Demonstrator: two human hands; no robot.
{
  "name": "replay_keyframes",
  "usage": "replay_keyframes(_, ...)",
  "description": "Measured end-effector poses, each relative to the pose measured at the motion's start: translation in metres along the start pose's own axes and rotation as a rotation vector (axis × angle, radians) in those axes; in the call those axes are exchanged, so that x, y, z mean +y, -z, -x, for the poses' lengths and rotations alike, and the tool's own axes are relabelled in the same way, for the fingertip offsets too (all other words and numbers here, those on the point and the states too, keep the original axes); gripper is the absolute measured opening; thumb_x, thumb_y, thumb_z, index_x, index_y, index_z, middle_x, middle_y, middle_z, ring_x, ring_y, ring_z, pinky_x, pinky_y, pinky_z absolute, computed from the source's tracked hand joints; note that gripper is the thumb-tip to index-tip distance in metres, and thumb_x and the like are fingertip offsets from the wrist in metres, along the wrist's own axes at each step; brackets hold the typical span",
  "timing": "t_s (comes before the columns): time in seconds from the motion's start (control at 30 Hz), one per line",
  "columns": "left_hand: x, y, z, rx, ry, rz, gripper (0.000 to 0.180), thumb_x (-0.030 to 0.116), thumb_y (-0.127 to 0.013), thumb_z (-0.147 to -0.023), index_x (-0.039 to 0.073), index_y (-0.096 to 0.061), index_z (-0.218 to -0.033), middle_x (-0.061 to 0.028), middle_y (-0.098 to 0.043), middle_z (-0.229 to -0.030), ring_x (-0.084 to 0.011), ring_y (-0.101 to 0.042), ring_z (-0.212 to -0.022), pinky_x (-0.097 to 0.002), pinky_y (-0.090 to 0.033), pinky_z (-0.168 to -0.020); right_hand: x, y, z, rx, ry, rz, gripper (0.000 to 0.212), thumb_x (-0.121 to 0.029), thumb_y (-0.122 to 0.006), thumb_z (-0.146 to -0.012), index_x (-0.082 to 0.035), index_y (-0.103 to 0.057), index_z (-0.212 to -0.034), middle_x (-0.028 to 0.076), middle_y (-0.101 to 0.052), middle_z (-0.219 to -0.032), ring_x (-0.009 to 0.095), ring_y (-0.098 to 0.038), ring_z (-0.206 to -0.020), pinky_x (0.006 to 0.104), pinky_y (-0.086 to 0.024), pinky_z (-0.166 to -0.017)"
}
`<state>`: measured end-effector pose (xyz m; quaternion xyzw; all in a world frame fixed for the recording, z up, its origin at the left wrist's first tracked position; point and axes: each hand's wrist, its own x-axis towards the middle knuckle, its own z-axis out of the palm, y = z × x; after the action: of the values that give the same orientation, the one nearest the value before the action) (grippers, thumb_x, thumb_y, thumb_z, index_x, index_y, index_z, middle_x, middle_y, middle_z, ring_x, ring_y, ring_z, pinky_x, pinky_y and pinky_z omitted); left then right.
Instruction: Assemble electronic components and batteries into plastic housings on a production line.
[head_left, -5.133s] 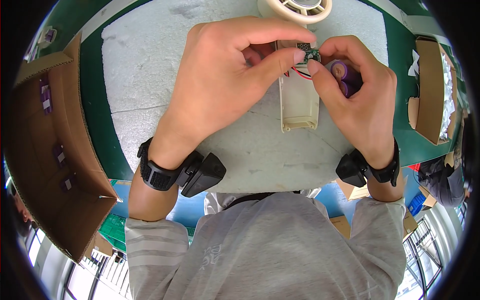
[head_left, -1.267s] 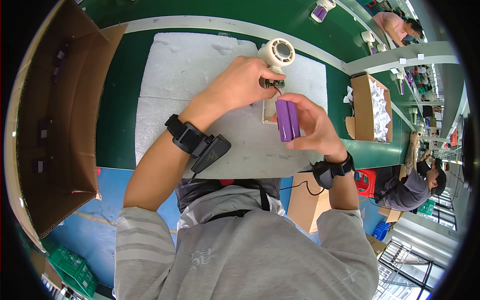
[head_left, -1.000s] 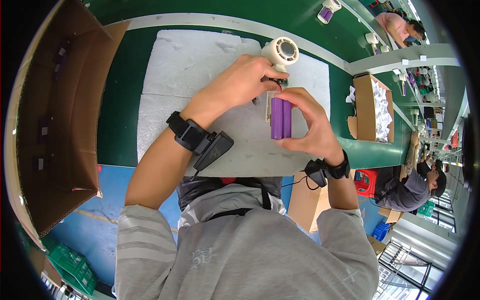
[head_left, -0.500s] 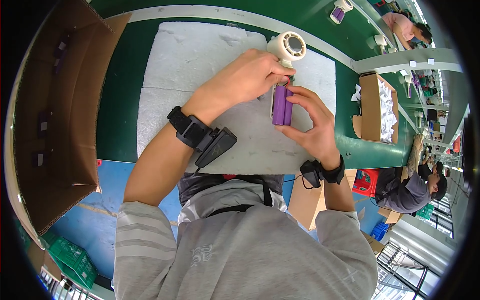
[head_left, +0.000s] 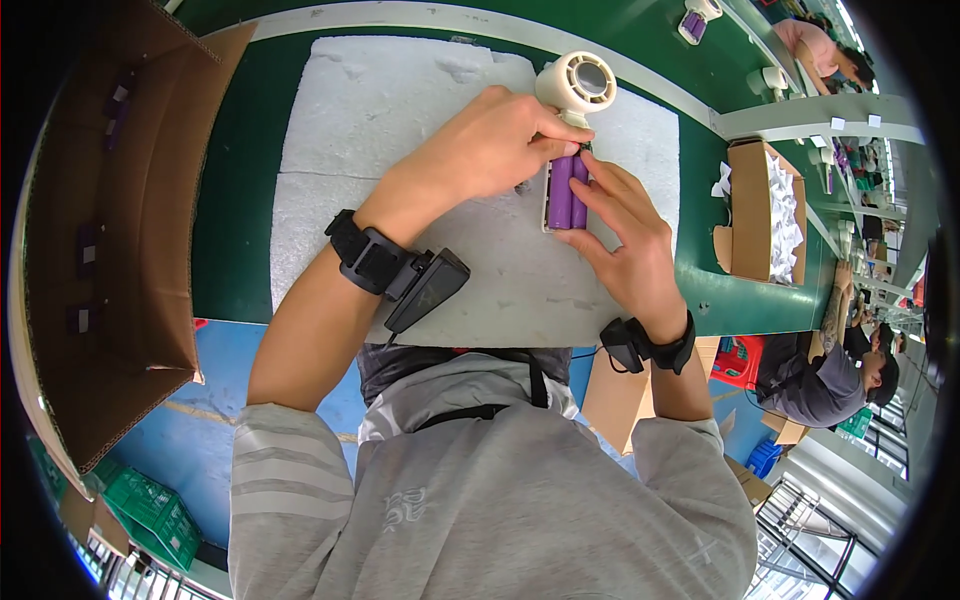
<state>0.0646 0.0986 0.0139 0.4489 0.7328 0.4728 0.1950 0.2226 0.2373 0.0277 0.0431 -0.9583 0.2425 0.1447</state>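
A cream handheld fan [head_left: 577, 84] with a round slotted head lies on a white foam sheet [head_left: 400, 100], its open handle pointing toward me. Two purple cylindrical cells form a battery pack [head_left: 562, 200] that now sits within the handle shell. My left hand [head_left: 500, 140] reaches across from the left and pinches at the fan's neck, where a bit of circuit board and wiring shows. At the right side of the pack, my right hand [head_left: 630, 225] has its fingers on the cells and its thumb at the lower end.
To the left stands a large open cardboard box [head_left: 130, 220] with a few purple pieces inside. On the green table [head_left: 705, 290], a smaller carton [head_left: 745, 210] holds white paper pieces. Another fan [head_left: 697, 18] lies beyond a rail. Other people work at the far right.
The battery pack has moved up and left into the handle shell, with my right hand following it. My left hand stays at the neck.
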Motion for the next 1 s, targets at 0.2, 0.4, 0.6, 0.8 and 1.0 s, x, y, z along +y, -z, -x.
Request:
replay_keyframes(0.2, 0.003, 0.007, -0.001, -0.062, 0.099, -0.014, 0.027, 0.021, -0.069, -0.085, 0.016, -0.072, -0.111, -0.0152, -0.067, -0.075, -0.0255, -0.061, -0.063, -0.0359, -0.049, -0.063, 0.003, 0.001, -0.004, -0.010, -0.035, 0.004, 0.053, -0.002, -0.084, -0.061, 0.000, -0.065, -0.110, 0.015, -0.058, -0.129, 0.030, -0.057, -0.117, 0.0382, -0.052, -0.092)
replay_keyframes(0.4, 0.001, 0.012, -0.003, -0.120, 0.071, 0.020, 0.041, 0.024, -0.081, -0.072, 0.016, -0.073, -0.111, -0.0122, -0.068, -0.075, -0.0222, -0.061, -0.063, -0.0330, -0.050, -0.064, -0.004, 0.006, -0.023, -0.053, -0.289, -0.279, 0.063, 0.000, -0.085, -0.058, -0.004, -0.060, -0.116, 0.011, -0.053, -0.125, 0.026, -0.058, -0.108, 0.0346, -0.053, -0.084)
replay_keyframes(0.6, -0.011, 0.004, -0.006, -0.048, 0.038, 0.135, 0.046, 0.020, -0.084, -0.065, 0.015, -0.073, -0.110, -0.0117, -0.069, -0.075, -0.0197, -0.061, -0.065, -0.0317, -0.049, -0.065, 0.004, 0.007, -0.023, -0.082, -0.189, -0.222, 0.067, -0.002, -0.086, -0.057, -0.004, -0.059, -0.118, 0.010, -0.051, -0.126, 0.025, -0.057, -0.107, 0.0329, -0.052, -0.080)
replay_keyframes(0.8, -0.002, 0.007, -0.003, -0.103, 0.152, 0.172, 0.048, 0.019, -0.085, -0.065, 0.015, -0.073, -0.110, -0.0110, -0.067, -0.073, -0.0175, -0.059, -0.063, -0.0314, -0.048, -0.063, 0.013, 0.005, -0.011, -0.077, 0.012, -0.083, 0.068, -0.007, -0.087, -0.058, -0.002, -0.058, -0.120, 0.011, -0.051, -0.127, 0.028, -0.057, -0.110, 0.0367, -0.052, -0.088)
replay_keyframes(1.0, -0.005, 0.008, -0.004, -0.098, 0.112, 0.136, 0.053, 0.020, -0.085, -0.065, 0.015, -0.071, -0.116, -0.0094, -0.065, -0.070, -0.0178, -0.057, -0.062, -0.0326, -0.049, -0.064, 0.006, 0.005, -0.018, -0.072, 0.099, 0.043, 0.069, -0.011, -0.088, -0.058, 0.002, -0.058, -0.119, 0.014, -0.050, -0.130, 0.032, -0.058, -0.110, 0.0397, -0.051, -0.094)
